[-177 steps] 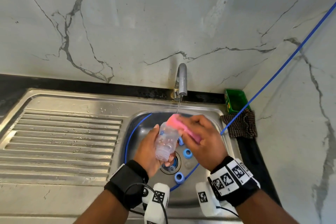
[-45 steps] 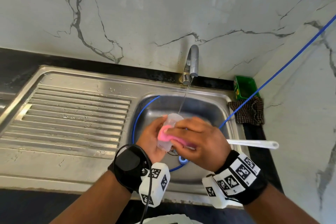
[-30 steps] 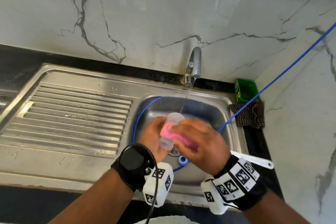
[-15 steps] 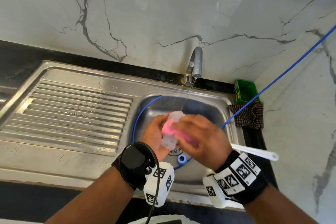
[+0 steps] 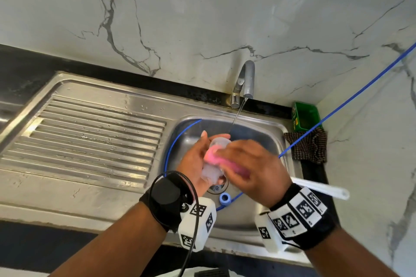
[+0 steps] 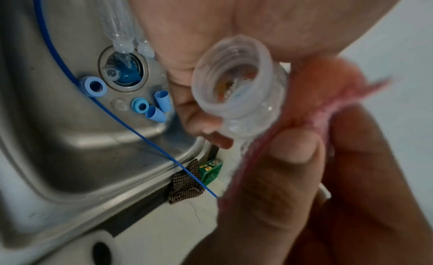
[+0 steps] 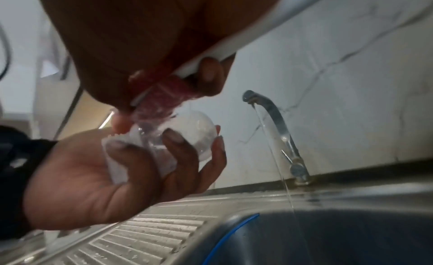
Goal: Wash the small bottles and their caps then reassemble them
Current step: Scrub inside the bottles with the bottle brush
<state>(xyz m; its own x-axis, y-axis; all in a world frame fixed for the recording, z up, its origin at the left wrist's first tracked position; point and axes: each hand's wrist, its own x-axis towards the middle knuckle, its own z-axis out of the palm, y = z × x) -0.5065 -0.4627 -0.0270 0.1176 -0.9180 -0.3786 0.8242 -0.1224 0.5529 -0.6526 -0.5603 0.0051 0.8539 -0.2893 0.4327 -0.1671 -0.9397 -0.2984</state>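
Clear thin plastic, wet and likely slippery: your left hand (image 5: 198, 164) curls its fingers (image 7: 173, 139) round the bottle (image 6: 236, 85) at centre frame, above the sink (image 5: 265, 227). Your right hand (image 5: 254, 168) pinches the soft pink sponge (image 5: 211, 156) against it. Grip the body, not the threaded neck. No readable writing on the bottle.

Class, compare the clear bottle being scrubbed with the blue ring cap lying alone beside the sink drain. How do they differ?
The bottle is clear; the ring cap is opaque blue. The bottle is held in the left hand above the basin; the ring cap lies on the sink floor. The bottle is far bigger. Both have round open mouths.
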